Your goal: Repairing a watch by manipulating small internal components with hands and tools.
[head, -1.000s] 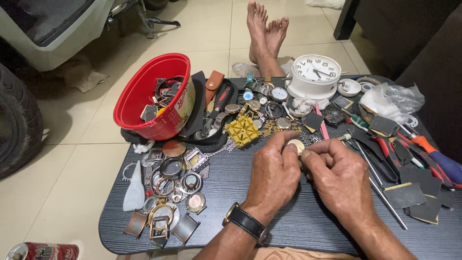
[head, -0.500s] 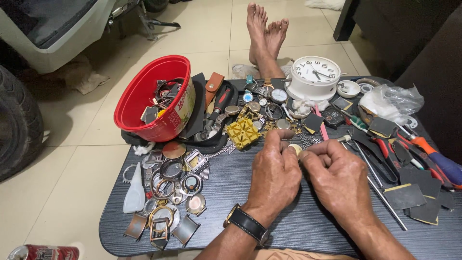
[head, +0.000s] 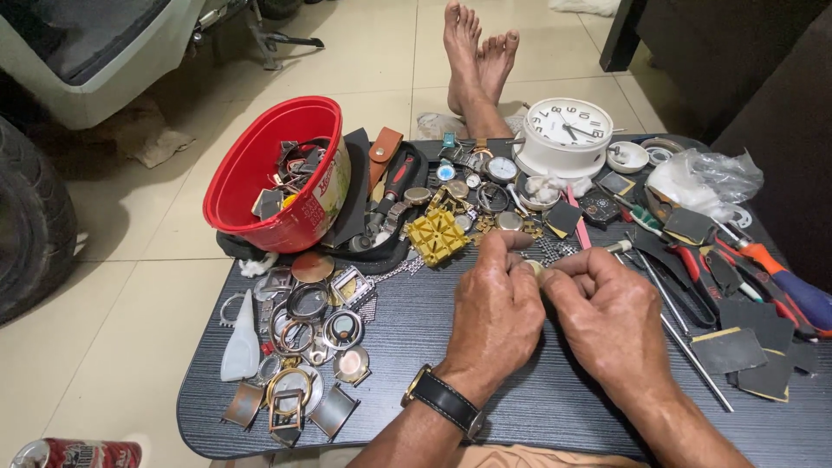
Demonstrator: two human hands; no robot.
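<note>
The left hand (head: 494,316) and the right hand (head: 607,321) meet over the middle of the dark surface (head: 416,347). Their fingers pinch a small round watch part (head: 536,268) between them. Both hands hold it tight. The part is pale and shiny, like metal. Most of it hides behind the fingers, so I cannot tell which way it points. It sits just above the surface, near the middle, a bit toward the far edge.

The left wrist wears a watch with a black strap (head: 446,400).

The surface is black with thin wood lines. A red plastic bowl (head: 269,178) full of watch bits stands at the far left corner. A yellow square block (head: 438,236) lies near the far edge. A white round clock (head: 568,134) stands at the far edge. Metal rings and watch cases (head: 303,338) lie in a heap on the left side. Tools with red handles (head: 745,269) lie on the right side.
</note>
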